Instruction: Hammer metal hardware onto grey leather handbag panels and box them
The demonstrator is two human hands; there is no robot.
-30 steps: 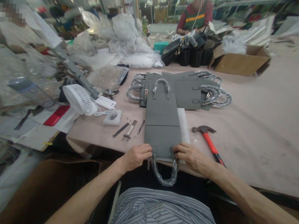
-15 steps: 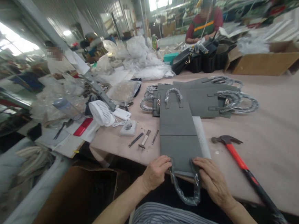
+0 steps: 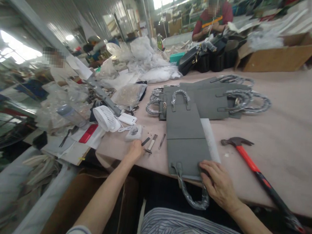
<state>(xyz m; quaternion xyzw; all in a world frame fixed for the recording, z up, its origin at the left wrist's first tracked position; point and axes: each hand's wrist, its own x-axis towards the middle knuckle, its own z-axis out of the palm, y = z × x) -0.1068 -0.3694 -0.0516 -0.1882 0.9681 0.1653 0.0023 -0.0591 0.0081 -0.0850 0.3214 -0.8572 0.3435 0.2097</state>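
A long grey bag panel (image 3: 185, 133) lies across the table's near edge, over a pale sheet (image 3: 210, 139). Its near plastic-wrapped handle (image 3: 192, 202) hangs past the edge. My right hand (image 3: 218, 181) grips the panel's near right corner by that handle's base. Off to the left, my left hand (image 3: 135, 150) has its fingers closed at the near end of a dark flat tool (image 3: 145, 141); the fingertips are partly hidden. Beside it lie a metal tool with a crosspiece (image 3: 151, 144) and a thin metal rod (image 3: 162, 141).
A hammer (image 3: 247, 156) lies at the right. Stacked grey panels (image 3: 214, 100) with wrapped handles are behind. A white fan (image 3: 105, 118) and a small bag of parts (image 3: 134, 132) stand left. Farther back are black bags (image 3: 203, 59), a cardboard box (image 3: 279, 58) and a person (image 3: 212, 20).
My left hand has let go of the panel's near left corner and moved left to the tools. My right hand stays at the right corner.
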